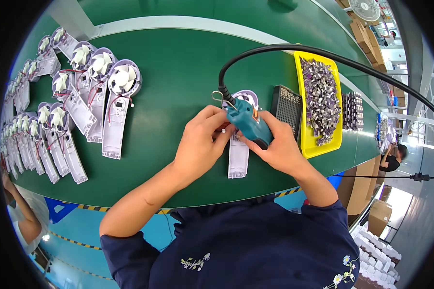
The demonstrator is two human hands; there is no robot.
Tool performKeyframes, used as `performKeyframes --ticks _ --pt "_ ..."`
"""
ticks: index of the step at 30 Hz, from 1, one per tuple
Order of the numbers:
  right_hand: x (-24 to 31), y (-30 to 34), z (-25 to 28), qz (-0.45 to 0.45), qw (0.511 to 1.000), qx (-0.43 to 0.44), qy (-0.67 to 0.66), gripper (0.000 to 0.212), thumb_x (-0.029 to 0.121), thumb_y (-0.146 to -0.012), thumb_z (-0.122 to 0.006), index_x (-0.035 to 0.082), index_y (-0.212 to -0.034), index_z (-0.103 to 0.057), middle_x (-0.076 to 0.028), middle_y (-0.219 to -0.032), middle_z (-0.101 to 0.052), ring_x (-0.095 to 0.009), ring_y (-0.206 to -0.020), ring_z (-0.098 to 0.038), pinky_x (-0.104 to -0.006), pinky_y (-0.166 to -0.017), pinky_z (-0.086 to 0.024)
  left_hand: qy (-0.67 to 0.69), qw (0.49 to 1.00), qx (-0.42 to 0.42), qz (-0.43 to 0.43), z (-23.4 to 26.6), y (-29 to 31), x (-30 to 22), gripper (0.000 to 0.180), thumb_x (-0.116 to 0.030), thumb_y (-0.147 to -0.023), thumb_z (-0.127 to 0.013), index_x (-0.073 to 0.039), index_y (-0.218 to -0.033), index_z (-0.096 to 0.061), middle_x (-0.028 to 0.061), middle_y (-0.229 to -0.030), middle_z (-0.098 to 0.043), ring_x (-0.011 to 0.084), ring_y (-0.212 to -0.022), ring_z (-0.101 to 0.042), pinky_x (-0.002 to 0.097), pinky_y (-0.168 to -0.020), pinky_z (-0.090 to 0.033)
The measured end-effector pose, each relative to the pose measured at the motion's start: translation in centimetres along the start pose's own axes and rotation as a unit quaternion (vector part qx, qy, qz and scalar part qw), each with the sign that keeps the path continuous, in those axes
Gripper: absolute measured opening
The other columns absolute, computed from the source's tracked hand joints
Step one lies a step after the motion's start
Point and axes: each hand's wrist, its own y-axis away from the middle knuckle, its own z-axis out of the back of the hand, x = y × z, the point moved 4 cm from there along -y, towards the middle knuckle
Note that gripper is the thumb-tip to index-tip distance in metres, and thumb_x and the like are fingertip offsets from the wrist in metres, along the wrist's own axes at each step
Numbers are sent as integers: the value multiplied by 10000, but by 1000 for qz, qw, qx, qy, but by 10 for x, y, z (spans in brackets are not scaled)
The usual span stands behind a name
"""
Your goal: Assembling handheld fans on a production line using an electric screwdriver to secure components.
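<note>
A white handheld fan half [238, 161] lies on the green table in front of me, its round head partly covered by my hands and the tool. My right hand [280, 144] is wrapped round a teal electric screwdriver [248, 123], whose thick black cable and metal hook are at its upper end. The screwdriver is over the fan; its tip is hidden. My left hand [202, 139] is closed at the left side of the fan, thumb and fingers pinched round a red wire [222, 126] with a small white connector.
Many similar fan halves [115, 125] lie in rows at the left. To the right are a black perforated tray [287, 108] of small parts and a yellow tray [322, 150] heaped with small purple and silver parts. The black cable [323, 54] arches overhead. Another person's arm [26, 216] shows at lower left.
</note>
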Motion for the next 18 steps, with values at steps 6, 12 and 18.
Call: performKeyframes --ticks 6,12,18 --pt "-4 -1 -2 6 1000 -7 -3 333 134 -837 -796 33 -1095 -610 -130 -912 -707 -270 -813 -719 -348 -753 -540 15 1000 -5 5 -1 -1 1 109 18 -907 -662 45 -1012 -652 121 -976 -620 252 -767 -681 333 -668 -576" --pt "-4 1 -2 14 1000 -5 -7 352 110 -840 -791 31 -1120 -593 -139 -927 -715 -270 -826 -727 -348 -753 -542 8 1000 -5 2 -1 -1 1 99 6 -913 -661 41 -1006 -655 120 -976 -622 254 -757 -680 332 -681 -573" --pt "4 4 -4 9 1000 2 21 385 43 -805 -780 26 -1136 -583 -153 -916 -711 -310 -848 -729 -346 -758 -540 -22 1000 -8 1 1 3 0 91 16 -892 -658 46 -978 -649 127 -959 -602 256 -707 -640 352 -652 -537"
